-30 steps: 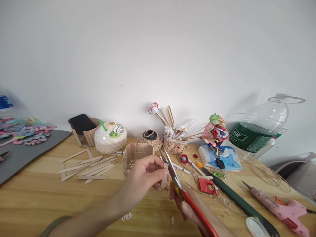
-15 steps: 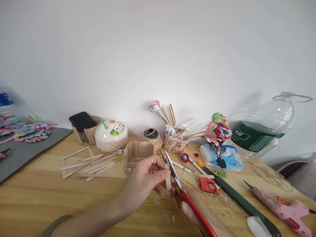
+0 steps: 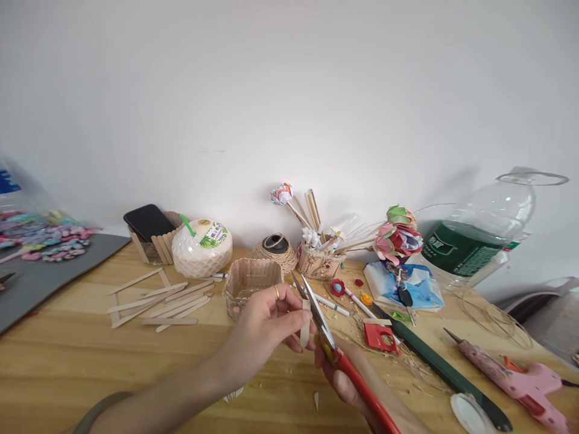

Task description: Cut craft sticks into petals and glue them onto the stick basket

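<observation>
A short wooden stick [image 3: 306, 322] was pinched upright by the left hand [image 3: 265, 328], its top end set between the parted blades of red-handled scissors [image 3: 337, 355], squeezed by the right hand [image 3: 350, 386] at 5 o'clock. Offcuts [image 3: 316, 401] were scattered on the table [image 3: 67, 367] below. More sticks [image 3: 165, 301] were laid ready at 10 o'clock. Labels on the coconut cup [image 3: 202, 247] and bottle [image 3: 474, 238] were unreadable.

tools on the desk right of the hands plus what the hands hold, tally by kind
scissors, in right hand: 1
short wooden stick, in left hand: 1
pink glue gun: 1
total: 3
</observation>
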Demonstrator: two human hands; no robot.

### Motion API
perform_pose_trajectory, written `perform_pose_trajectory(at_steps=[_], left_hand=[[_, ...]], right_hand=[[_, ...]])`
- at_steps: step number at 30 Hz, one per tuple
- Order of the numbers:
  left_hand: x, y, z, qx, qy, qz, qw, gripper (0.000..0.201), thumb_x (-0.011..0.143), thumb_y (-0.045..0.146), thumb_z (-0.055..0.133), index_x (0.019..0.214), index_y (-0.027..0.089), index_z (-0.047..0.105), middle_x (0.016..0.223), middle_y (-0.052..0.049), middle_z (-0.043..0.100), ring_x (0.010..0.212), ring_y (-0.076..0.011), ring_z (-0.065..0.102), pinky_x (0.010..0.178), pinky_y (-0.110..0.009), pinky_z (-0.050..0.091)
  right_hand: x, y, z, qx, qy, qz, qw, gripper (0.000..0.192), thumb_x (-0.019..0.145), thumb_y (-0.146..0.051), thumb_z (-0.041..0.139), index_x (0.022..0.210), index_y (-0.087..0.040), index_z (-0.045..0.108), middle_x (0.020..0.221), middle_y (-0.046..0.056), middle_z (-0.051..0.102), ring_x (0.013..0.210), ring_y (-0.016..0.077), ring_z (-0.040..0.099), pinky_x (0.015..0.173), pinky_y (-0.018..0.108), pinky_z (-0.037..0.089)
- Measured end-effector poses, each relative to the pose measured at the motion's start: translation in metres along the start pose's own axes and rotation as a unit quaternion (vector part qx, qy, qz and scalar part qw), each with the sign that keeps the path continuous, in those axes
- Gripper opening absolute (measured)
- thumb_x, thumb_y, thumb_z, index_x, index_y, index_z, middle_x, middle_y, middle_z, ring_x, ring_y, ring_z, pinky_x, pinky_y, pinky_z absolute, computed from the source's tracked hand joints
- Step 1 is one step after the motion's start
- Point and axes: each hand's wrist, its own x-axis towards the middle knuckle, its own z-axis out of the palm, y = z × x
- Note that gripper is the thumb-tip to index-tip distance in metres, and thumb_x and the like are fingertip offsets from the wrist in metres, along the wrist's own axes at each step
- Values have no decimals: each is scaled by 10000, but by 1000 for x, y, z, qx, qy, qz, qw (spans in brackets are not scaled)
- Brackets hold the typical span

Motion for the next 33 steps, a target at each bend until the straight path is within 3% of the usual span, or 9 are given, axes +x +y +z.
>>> perform_pose_trajectory(at_steps=[6,14,27,33], left_hand=[[1,5,-1,12,-9,-5,1000,147,761,240,595,695,160,491,602,15,613,561,-110,602,522,-207,459],[1,12,-5,44,-17,-18,999,131,742,200,596,679,152,492,634,9,637,525,-89,581,502,-196,444],[4,13,-13,70,-29,-10,997,146,744,225,611,684,145,504,643,-4,656,494,-85,573,494,-206,434],[2,13,-10,73,-23,-23,997,141,733,218,615,676,142,510,645,-6,657,500,-87,568,487,-206,441]], right_hand=[[-3,-9,2,-1,7,24,1000,587,661,-792,441,745,-211,455,675,-11,390,628,156,354,572,274,352],[-4,-18,-2,-40,-12,37,998,605,677,-813,363,741,-213,404,691,-19,363,628,150,297,567,271,294],[-1,-11,-3,-54,-19,20,998,613,662,-829,353,706,-218,344,651,-45,307,590,128,244,507,247,227],[-2,-13,-2,-67,-2,19,998,620,677,-810,369,784,-202,428,724,0,431,660,167,370,604,290,337]])
